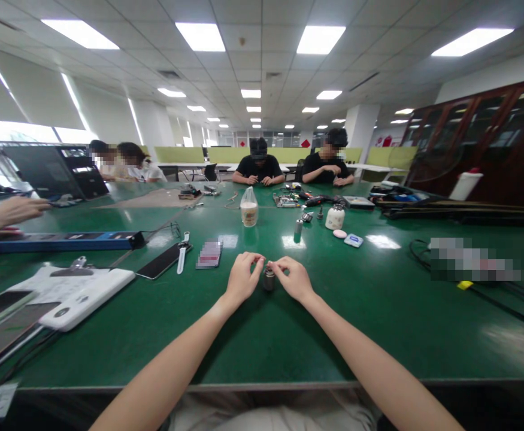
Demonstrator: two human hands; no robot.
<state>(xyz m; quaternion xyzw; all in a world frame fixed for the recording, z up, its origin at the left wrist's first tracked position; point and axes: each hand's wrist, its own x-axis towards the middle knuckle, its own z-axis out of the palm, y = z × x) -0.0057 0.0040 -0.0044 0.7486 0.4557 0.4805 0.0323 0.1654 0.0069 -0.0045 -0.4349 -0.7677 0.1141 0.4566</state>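
Note:
A small dark metal cylinder (pixel 269 281) stands upright on the green table in front of me. My left hand (pixel 244 276) is just to its left, thumb and fingertips pinched together near the top of the cylinder. From the other side, my right hand (pixel 292 276) is closed in a similar pinch, its fingertips at the cylinder's upper rim. Whatever lies between the fingertips of either hand is too small to make out. Farther ahead, a silver cylinder (pixel 298 227) stands near a small black part (pixel 307 216).
Left are a phone (pixel 160 261), a white-strapped watch (pixel 182 254), a clipboard (pixel 79 269) and a blue bar (pixel 73 241). Ahead stand a bagged cup (pixel 249 209) and white jar (pixel 335 217). Cables (pixel 490 296) lie right. Co-workers (pixel 258 164) sit opposite; another person's hand (pixel 17 211) reaches in from left.

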